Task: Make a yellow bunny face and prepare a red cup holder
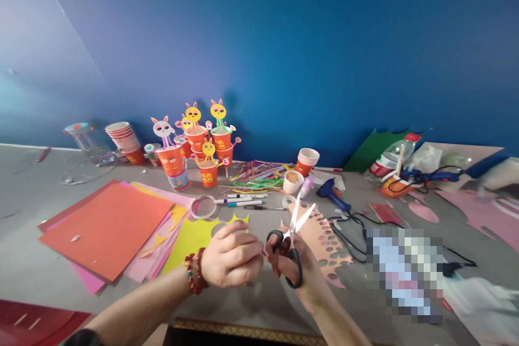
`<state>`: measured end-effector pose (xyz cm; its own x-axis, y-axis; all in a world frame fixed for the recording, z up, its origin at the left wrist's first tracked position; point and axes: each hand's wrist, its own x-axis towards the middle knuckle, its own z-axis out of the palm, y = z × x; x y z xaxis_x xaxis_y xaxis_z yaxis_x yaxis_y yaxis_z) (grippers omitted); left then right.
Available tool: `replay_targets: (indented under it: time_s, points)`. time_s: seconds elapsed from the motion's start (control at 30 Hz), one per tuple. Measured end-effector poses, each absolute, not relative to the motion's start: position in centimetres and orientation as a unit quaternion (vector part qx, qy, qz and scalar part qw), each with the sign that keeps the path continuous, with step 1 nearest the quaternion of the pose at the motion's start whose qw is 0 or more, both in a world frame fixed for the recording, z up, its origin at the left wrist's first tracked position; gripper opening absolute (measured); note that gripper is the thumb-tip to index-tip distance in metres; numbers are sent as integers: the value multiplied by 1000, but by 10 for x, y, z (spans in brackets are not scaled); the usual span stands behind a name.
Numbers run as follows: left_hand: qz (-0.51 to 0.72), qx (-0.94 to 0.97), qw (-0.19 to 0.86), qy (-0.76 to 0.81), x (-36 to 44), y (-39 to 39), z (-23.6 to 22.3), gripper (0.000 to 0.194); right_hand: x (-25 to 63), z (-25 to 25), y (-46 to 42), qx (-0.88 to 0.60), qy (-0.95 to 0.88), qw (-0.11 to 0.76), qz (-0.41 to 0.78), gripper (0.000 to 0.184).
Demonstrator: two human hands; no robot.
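My right hand (314,275) has its thumb and fingers in the black handles of a pair of scissors (292,227). The blades point up and stand apart. Close beside it, my left hand (233,255) is closed in a pinch, with beaded bracelets on the wrist. A tiny purplish bit shows at its fingertips, too small to name. Beneath the left hand lies a yellow sheet (190,238) with cut-out edges. Behind the right hand is a peach sheet (312,221) full of round holes.
Orange paper cups with animal-face figures (170,159) stand toward the blue wall. Coloured sheets (109,227) lie left, near a tape roll (204,207). Markers (243,204) and coloured strips (259,175) lie mid-table. A blue glue gun (333,194) trails black cable at right, near a bottle (391,157).
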<state>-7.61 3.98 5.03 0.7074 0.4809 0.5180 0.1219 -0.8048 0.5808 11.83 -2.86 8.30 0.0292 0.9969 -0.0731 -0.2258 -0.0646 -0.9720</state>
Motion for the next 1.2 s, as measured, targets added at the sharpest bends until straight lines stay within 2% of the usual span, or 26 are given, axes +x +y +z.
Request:
replay_targets:
  time_s: [0.1, 0.23, 0.37, 0.5, 0.97, 1.2]
  points:
    - [341, 879, 278, 185, -74, 39, 50, 16, 117, 78, -27, -439, -403, 562, 574, 32]
    - [481, 816, 251, 199, -69, 32, 57, 20, 117, 70, -25, -460, -393, 565, 561, 30]
    - [418, 751, 444, 252, -62, 23, 70, 14, 118, 67, -24, -463, -403, 578, 537, 32]
    - [351, 730, 523, 266, -58, 16, 72, 11, 120, 72, -27, -491, -464, 546, 496, 25]
    - [425, 630, 587, 278, -36, -2, 47, 16, 120, 67, -37, -530, -447, 559, 455, 23]
    - [359, 670, 598, 253, -48, 9, 63, 18, 137, 41, -53, -470, -491, 460, 571, 40]
